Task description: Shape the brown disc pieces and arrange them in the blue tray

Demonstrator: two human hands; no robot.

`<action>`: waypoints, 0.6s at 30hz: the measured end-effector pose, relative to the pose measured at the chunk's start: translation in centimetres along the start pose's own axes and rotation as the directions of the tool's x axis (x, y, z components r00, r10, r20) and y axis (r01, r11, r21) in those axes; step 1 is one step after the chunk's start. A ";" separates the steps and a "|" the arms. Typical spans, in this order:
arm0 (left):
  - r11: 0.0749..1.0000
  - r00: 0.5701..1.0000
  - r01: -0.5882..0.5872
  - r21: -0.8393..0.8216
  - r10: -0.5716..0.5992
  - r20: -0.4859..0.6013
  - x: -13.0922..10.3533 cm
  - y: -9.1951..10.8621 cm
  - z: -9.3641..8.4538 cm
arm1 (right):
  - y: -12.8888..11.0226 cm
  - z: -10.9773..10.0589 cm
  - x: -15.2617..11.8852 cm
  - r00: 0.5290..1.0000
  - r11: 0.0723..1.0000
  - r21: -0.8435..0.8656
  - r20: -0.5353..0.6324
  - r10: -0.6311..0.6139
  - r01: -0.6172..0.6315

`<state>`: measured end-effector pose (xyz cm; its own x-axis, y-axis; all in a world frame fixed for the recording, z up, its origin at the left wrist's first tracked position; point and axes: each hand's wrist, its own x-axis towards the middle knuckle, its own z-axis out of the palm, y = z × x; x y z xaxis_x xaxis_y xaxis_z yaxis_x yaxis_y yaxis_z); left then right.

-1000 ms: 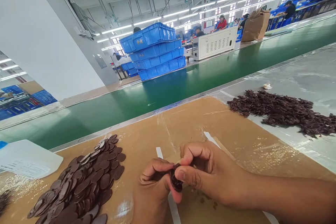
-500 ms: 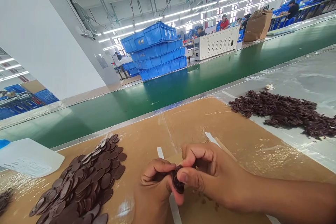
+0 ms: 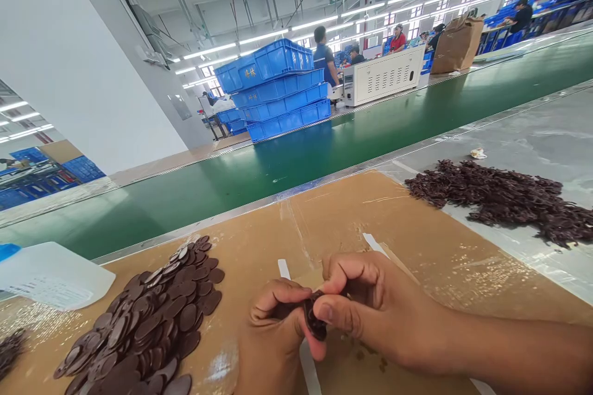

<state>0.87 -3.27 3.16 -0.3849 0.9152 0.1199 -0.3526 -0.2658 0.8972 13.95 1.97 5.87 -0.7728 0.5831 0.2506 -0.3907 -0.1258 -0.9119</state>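
One small, glossy, dark brown oval piece (image 3: 315, 326) is at the centre of the action, raised just above the surface, and both hands are on it! The left hand (image 3: 275, 333) grips it from one side between thumb and fingers, while the right hand (image 3: 391, 315) pinches at its upper edge, thumb pressed flat, index finger curled. Below them lies a shiny brown sheet (image 3: 259, 247) covering the surface, with white strips of tape (image 3: 310, 370) running beneath the hands. Over on the left, look at that heap of flat, dark brown oval discs (image 3: 152, 327), overlapping in layers, and beside it a translucent white plastic bottle with a blue cap (image 3: 60, 274), tipped over. Out to the right sprawls a tangled pile of dark brown shreds (image 3: 500, 197). Across the back runs a long green conveyor belt (image 3: 370, 129), with stacked blue plastic crates (image 3: 282, 89) beyond.
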 end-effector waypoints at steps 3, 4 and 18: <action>1.000 1.000 0.000 -0.011 0.000 0.007 0.0 0.0 0.0 | 0.0 0.0 0.0 1.000 1.000 0.008 0.004 -0.006 0.006; 1.000 1.000 -0.004 -0.015 0.004 0.013 0.0 -0.1 0.0 | 0.0 0.0 0.0 1.000 1.000 0.005 0.006 -0.005 0.005; 1.000 0.999 0.003 0.025 -0.001 -0.046 0.2 0.0 -0.2 | 0.0 0.0 0.1 1.000 1.000 0.008 0.000 0.002 -0.002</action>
<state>0.64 -3.16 3.09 -0.4231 0.9007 0.0991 -0.3318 -0.2557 0.9080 13.88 2.03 5.86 -0.7734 0.5831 0.2486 -0.3928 -0.1330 -0.9099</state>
